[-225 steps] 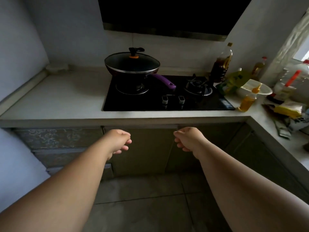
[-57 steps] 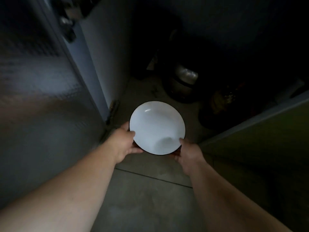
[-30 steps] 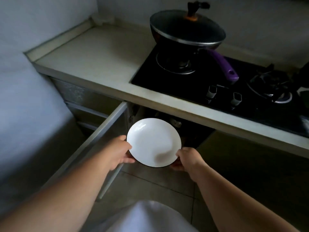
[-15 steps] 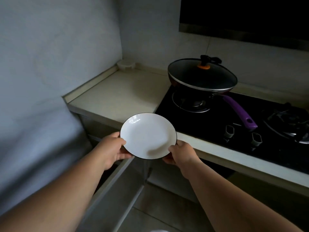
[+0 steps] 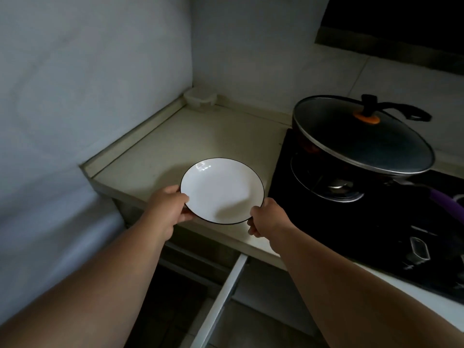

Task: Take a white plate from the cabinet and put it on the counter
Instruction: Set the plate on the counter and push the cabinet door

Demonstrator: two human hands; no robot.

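Observation:
A white plate (image 5: 221, 190) with a thin dark rim is held level over the front part of the pale counter (image 5: 200, 139), left of the stove. My left hand (image 5: 170, 207) grips its left edge and my right hand (image 5: 266, 217) grips its near right edge, fingers underneath. I cannot tell whether the plate touches the counter. Below the counter edge the cabinet door (image 5: 221, 300) stands open, its inside dark.
A black wok with a glass lid (image 5: 361, 139) and a purple handle (image 5: 449, 204) sits on the black gas hob (image 5: 351, 222) just right of the plate. A small clear lidded container (image 5: 200, 97) stands in the back corner. Walls close the left side.
Both hands have carried the plate up from the cabinet and forward over the counter's front edge. The view has turned left toward the corner.

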